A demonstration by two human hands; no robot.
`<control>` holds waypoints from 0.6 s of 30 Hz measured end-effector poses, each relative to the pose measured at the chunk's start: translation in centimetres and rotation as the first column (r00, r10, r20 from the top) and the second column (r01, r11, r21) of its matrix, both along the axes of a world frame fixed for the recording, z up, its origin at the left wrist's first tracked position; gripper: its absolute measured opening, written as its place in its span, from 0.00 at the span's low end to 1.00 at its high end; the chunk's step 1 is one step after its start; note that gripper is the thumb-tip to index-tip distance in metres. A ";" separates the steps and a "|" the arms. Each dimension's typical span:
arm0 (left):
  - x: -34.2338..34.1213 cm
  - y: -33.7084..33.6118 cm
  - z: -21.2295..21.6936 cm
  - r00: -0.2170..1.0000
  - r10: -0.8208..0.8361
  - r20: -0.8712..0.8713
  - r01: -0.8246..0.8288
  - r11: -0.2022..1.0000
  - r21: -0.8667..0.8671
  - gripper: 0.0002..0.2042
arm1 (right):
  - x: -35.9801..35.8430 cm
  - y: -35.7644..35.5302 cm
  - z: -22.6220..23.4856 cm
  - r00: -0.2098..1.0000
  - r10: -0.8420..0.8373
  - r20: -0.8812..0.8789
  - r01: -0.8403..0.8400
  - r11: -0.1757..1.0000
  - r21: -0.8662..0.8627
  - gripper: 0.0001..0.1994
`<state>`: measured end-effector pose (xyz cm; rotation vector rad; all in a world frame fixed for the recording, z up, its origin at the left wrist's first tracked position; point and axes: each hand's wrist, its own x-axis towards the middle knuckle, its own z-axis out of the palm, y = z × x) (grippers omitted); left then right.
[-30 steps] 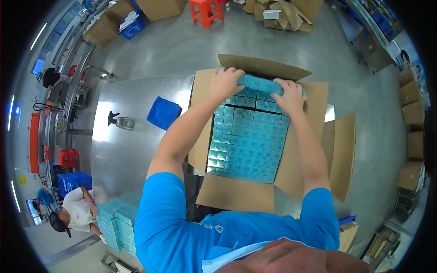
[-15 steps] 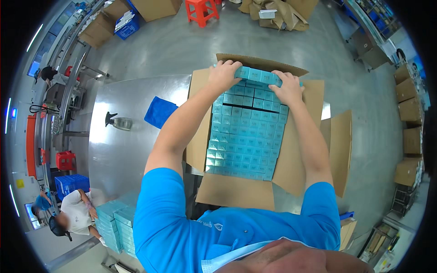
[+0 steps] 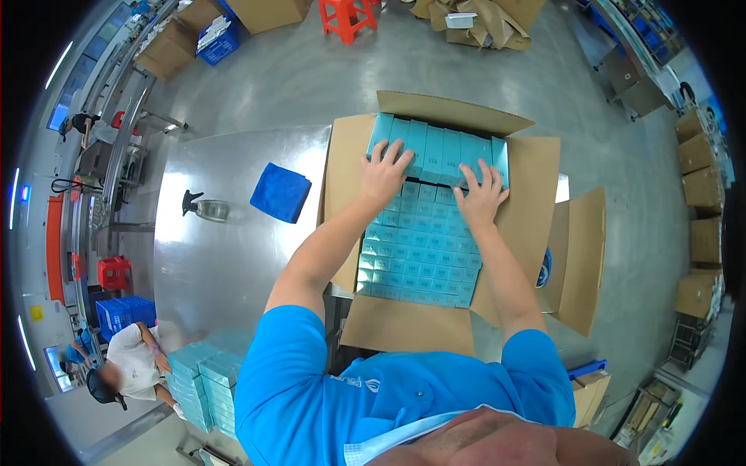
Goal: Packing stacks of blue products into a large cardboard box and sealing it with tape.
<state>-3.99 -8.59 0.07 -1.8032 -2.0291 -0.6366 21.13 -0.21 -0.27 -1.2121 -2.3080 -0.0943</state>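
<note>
Over the big open carton [image 3: 406,326] are two hands, a left hand [image 3: 382,180] and a right hand [image 3: 481,198]; inside it are dozens of teal boxes [image 3: 420,252], partly covered, so no exact count; to its left are one metal table [image 3: 225,268], one spray bottle [image 3: 210,210] and one blue cloth [image 3: 280,193]; left of it and nearer, two stacks of teal packs [image 3: 186,384]; farther left, three other people [image 3: 134,363]; to its right, one smaller open carton [image 3: 584,260]; beyond it, one whole red stool [image 3: 346,19].
</note>
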 end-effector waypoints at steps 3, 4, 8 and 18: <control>0.3 -0.1 -0.6 1.000 0.020 0.007 -0.020 1.000 -0.008 0.37 | -0.9 0.0 0.0 0.999 -0.045 0.001 0.045 0.999 -0.023 0.41; 0.5 -0.1 -0.8 0.999 0.045 0.015 -0.045 0.999 -0.007 0.37 | -1.2 0.1 0.1 0.999 -0.042 0.000 0.042 0.999 -0.024 0.41; 1.4 0.2 -0.5 0.998 0.045 0.035 -0.046 0.998 0.049 0.37 | -0.7 1.6 0.0 0.999 -0.044 0.013 0.043 0.998 0.048 0.39; 0.1 2.7 1.0 0.994 0.010 0.104 -0.020 0.995 0.097 0.33 | -1.1 4.1 3.0 1.000 -0.011 -0.006 0.012 0.998 0.056 0.31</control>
